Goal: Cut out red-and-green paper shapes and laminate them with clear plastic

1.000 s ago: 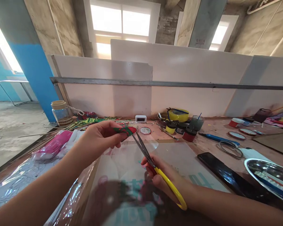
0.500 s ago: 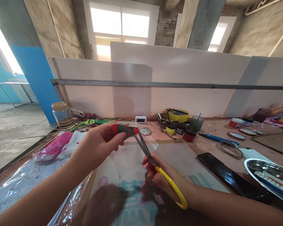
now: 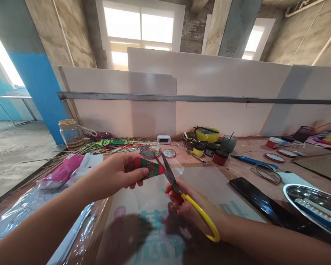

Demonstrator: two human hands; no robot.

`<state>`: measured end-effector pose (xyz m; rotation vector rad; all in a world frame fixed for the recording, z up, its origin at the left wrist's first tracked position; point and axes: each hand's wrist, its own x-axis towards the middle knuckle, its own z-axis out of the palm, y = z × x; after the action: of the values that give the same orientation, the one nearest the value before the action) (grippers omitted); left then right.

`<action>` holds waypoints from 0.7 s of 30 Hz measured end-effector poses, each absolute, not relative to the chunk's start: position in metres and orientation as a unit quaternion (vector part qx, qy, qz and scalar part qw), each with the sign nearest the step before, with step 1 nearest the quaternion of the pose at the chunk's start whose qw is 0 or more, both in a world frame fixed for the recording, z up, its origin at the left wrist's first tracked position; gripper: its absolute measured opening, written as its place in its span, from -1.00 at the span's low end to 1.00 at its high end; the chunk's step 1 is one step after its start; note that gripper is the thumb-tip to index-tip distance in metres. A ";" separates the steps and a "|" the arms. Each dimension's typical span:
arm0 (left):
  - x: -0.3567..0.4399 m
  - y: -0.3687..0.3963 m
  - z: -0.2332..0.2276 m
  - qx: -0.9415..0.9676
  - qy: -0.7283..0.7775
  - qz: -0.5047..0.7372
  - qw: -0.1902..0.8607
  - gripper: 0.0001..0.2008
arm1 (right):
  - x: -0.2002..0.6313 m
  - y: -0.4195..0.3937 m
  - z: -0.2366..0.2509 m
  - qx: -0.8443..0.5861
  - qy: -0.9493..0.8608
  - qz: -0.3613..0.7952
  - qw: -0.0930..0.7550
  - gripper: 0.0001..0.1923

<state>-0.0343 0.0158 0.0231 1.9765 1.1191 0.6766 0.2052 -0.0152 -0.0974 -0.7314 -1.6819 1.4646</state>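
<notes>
My left hand (image 3: 127, 170) pinches a small red and green patterned piece (image 3: 151, 168) between thumb and fingers, its red rounded tip pointing right. Yellow-handled scissors (image 3: 200, 213) are in my right hand (image 3: 186, 202), with the fingers through the handle loops. The scissor blades point up and left, slightly parted, close by the red tip; whether they touch it I cannot tell. Below both hands lies a translucent sheet (image 3: 209, 180) over teal lettering. Behind the piece are a round lid of gold glitter (image 3: 154, 148) and a lid of silver glitter (image 3: 169, 153).
A glass jar (image 3: 71, 135), pink packet (image 3: 62, 171) and plastic-wrapped papers (image 3: 19, 217) lie left. Paint pots (image 3: 220, 157), a yellow tape roll (image 3: 208, 135) and a white digital clock (image 3: 163, 139) stand at the back. A black phone (image 3: 253, 195) and metal bowl (image 3: 288, 191) are right.
My left hand has moved down and slightly right with the patterned piece, uncovering the glitter lid behind. The scissors' blades are tilted a little more upright. The camera view has shifted slightly.
</notes>
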 end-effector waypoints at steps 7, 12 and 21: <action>-0.036 0.012 0.030 0.794 0.423 0.243 0.363 -0.87 | 0.201 -0.023 -0.081 -0.302 -0.674 0.566 0.368 -0.30; -0.035 0.014 0.028 0.776 0.426 0.274 0.376 -0.83 | 0.200 -0.023 -0.086 -0.299 -0.665 0.569 0.381 -0.31; -0.030 0.017 0.016 0.732 0.428 0.264 0.459 -0.75 | 0.204 -0.021 -0.095 -0.282 -0.651 0.578 0.404 -0.32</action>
<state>-0.0297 0.0168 0.0164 1.8031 1.0547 0.6504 0.2037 -0.0208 -0.0949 -0.7131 -1.6426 1.4589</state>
